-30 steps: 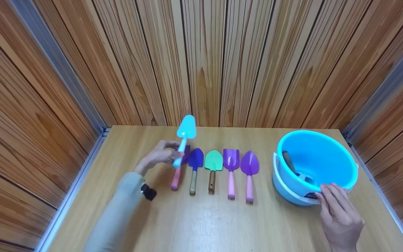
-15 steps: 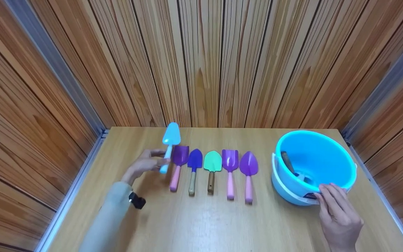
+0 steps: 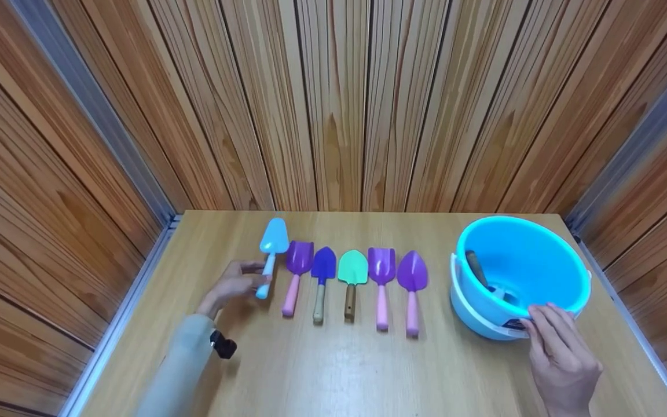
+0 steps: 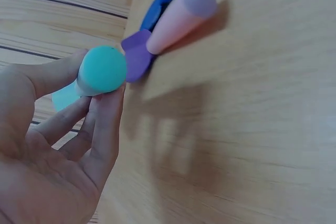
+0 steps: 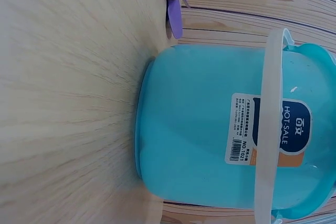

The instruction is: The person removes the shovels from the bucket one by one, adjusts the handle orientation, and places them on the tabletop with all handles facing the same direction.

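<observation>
My left hand (image 3: 235, 284) pinches a light blue trowel (image 3: 275, 236) by its handle, blade pointing away, just left of a row of trowels. In the left wrist view, thumb and fingertips press on the handle of the trowel (image 4: 102, 69), and a shadow falls on the table below. Its nearest neighbour is a purple square-bladed shovel (image 3: 299, 258) with a pink handle. At the right, my right hand (image 3: 565, 353) grips the front rim of a blue bucket (image 3: 553, 260). The right wrist view shows the bucket (image 5: 205, 129) upright, its white bail hanging down; the hand is out of that frame.
Further along the row lie a dark blue trowel (image 3: 323, 263), a green trowel (image 3: 353, 267), a second purple square shovel (image 3: 381, 265) and a purple pointed trowel (image 3: 413, 271). A dark-handled tool (image 3: 476, 267) leans inside the bucket. Wooden panels (image 3: 333, 116) enclose the table.
My left hand has carried the light blue trowel leftward from above the first purple shovel, then lower and nearer to the table. My right hand stays on the bucket rim.
</observation>
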A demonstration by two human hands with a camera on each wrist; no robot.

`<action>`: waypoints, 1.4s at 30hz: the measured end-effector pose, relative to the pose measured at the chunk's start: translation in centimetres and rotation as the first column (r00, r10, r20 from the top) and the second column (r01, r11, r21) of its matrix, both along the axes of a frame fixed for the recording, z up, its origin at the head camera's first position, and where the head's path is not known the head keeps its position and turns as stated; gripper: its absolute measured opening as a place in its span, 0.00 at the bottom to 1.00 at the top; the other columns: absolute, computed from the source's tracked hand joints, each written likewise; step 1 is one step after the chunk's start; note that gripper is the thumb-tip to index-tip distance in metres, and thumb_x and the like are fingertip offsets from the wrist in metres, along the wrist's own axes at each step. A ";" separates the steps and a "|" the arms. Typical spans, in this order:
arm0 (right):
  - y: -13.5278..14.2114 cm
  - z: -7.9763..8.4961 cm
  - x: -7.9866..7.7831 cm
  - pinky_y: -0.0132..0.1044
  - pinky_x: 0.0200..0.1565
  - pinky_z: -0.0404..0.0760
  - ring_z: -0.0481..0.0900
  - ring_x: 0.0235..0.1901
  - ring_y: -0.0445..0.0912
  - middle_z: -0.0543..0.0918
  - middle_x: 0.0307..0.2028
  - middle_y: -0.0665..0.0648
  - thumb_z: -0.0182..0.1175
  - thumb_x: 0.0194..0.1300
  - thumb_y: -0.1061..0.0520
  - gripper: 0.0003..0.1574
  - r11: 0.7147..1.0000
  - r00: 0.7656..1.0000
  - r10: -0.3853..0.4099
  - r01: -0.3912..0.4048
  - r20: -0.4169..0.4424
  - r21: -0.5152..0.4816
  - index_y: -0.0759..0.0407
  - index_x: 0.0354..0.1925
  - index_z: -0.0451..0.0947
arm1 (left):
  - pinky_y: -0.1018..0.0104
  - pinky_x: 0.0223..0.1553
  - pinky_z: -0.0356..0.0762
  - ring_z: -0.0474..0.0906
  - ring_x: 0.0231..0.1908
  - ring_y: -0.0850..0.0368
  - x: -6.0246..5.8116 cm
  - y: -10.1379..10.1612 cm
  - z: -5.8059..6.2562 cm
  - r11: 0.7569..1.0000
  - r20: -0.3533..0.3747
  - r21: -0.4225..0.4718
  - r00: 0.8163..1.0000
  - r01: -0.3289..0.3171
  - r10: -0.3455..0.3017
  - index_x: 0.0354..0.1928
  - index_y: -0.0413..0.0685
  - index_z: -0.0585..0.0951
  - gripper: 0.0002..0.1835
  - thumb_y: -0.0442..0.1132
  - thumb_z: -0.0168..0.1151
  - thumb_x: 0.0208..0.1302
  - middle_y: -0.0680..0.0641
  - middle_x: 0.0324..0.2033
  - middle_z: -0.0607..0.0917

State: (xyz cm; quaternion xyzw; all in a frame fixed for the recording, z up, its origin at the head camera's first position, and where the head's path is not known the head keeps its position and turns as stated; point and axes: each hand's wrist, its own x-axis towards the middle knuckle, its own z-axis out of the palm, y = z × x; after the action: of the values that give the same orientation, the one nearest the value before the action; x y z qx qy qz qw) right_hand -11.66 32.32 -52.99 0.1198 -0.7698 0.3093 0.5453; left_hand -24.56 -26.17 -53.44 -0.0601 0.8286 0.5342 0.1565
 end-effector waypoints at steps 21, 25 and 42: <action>0.0 -0.2 0.5 0.33 0.70 0.75 0.81 0.63 0.32 0.90 0.41 0.73 0.70 0.73 0.50 0.20 1.000 1.000 0.001 -0.001 0.000 0.004 0.69 0.45 0.91 | 0.55 0.56 0.82 0.78 0.56 0.46 1.1 -0.6 -2.0 0.996 0.161 -0.056 0.984 -0.065 0.073 0.73 0.48 0.77 0.28 0.46 0.69 0.75 0.40 0.63 0.80; 0.1 -0.2 0.6 0.34 0.71 0.74 0.80 0.63 0.32 0.90 0.42 0.73 0.71 0.72 0.53 0.17 1.000 1.000 -0.008 0.008 0.021 0.010 0.68 0.46 0.91 | 0.52 0.58 0.78 0.75 0.58 0.44 1.1 -0.6 -1.6 0.995 0.194 -0.041 0.976 -0.089 0.095 0.73 0.50 0.76 0.29 0.48 0.69 0.74 0.41 0.63 0.78; 0.2 0.1 0.4 0.32 0.71 0.74 0.79 0.64 0.29 0.91 0.43 0.72 0.73 0.70 0.57 0.14 1.000 0.999 -0.010 0.010 0.053 0.010 0.67 0.47 0.91 | 0.56 0.53 0.81 0.79 0.51 0.47 1.1 -0.4 -1.0 0.992 0.175 -0.094 0.980 -0.079 0.094 0.68 0.44 0.77 0.26 0.43 0.69 0.73 0.41 0.56 0.81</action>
State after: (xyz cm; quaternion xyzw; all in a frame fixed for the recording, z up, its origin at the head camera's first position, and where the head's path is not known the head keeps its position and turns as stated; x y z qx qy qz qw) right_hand -11.24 32.49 -52.93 0.1105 -0.7862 0.3057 0.5256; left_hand -23.41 -26.60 -54.40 -0.1507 0.8301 0.4965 0.2042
